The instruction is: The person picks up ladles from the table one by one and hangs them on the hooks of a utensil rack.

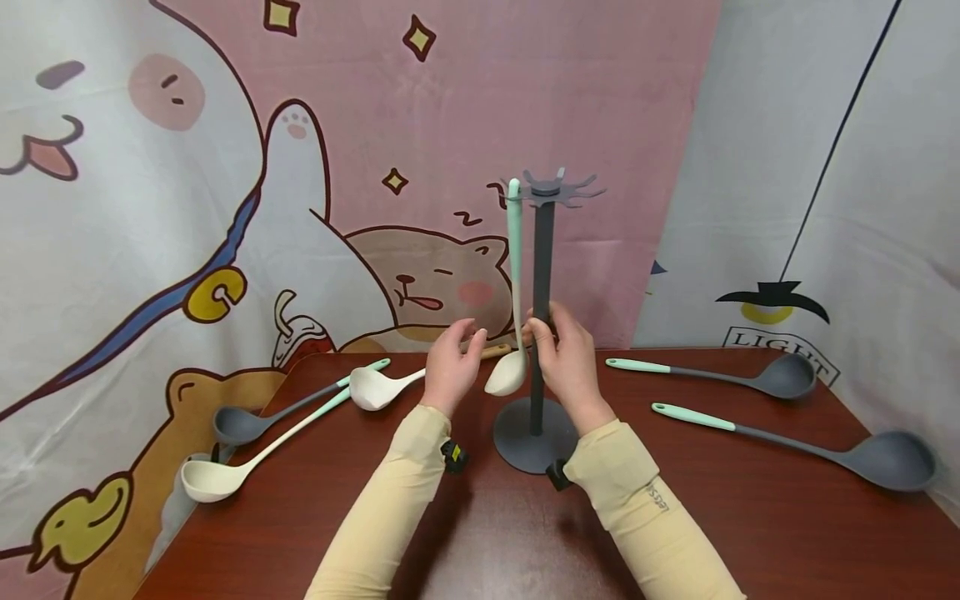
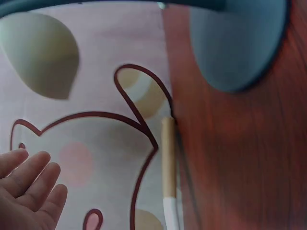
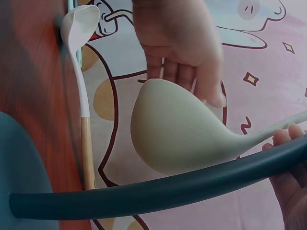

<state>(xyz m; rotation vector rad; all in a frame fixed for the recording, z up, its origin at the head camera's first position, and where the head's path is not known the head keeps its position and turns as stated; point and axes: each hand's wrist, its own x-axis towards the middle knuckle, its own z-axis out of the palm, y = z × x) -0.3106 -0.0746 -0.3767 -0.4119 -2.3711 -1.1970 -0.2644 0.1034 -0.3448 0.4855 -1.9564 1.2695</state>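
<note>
A white ladle with a mint-green handle (image 1: pixel 514 242) hangs by its end from the hook ring at the top of a dark grey utensil stand (image 1: pixel 543 267). Its bowl (image 3: pixel 172 129) faces the space beside the post. My right hand (image 1: pixel 567 354) grips the stand's post below its middle, the thumb in front and the fingertips (image 3: pixel 292 132) showing by the ladle's neck. My left hand (image 1: pixel 453 362) is off to the left of the hanging bowl, fingers spread loosely and holding nothing; the left wrist view also shows the relaxed fingers (image 2: pixel 36 187).
At the left lie a white ladle with a wooden handle (image 1: pixel 375 388), a grey ladle (image 1: pixel 243 425) and a cream ladle (image 1: pixel 213 481) with mint handles. Two grey ladles, one at the back right (image 1: pixel 787 377) and one nearer (image 1: pixel 892 460), lie on the brown table (image 1: pixel 495 550). A cartoon cloth hangs behind.
</note>
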